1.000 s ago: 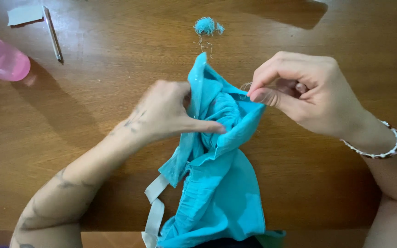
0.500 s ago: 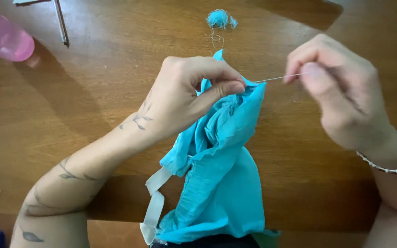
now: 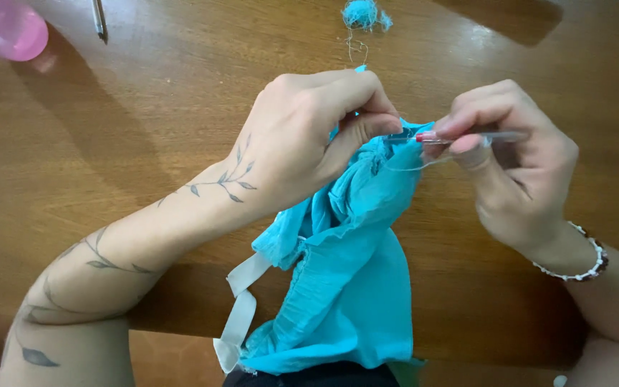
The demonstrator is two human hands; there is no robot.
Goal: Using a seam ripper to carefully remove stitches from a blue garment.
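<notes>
A bunched turquoise cloth (image 3: 352,287) with a pale ribbon strap (image 3: 241,308) hangs from the wooden table's front edge toward me. My left hand (image 3: 309,136) pinches the cloth's top fold between thumb and fingers. My right hand (image 3: 510,165) pinches a thin needle-like tool with a red tip (image 3: 467,136), its point touching the fold right beside my left thumb. A fine thread (image 3: 417,166) loops below the tool.
A wad of turquoise thread scraps (image 3: 363,13) lies at the far edge of the wooden table (image 3: 109,143). A pink rounded object (image 3: 5,29) sits at top left beside a thin metal tool (image 3: 99,18).
My right hand, which had pulled out to the right with the thread taut, has come back to the fold. My left hand stays clamped on the cloth.
</notes>
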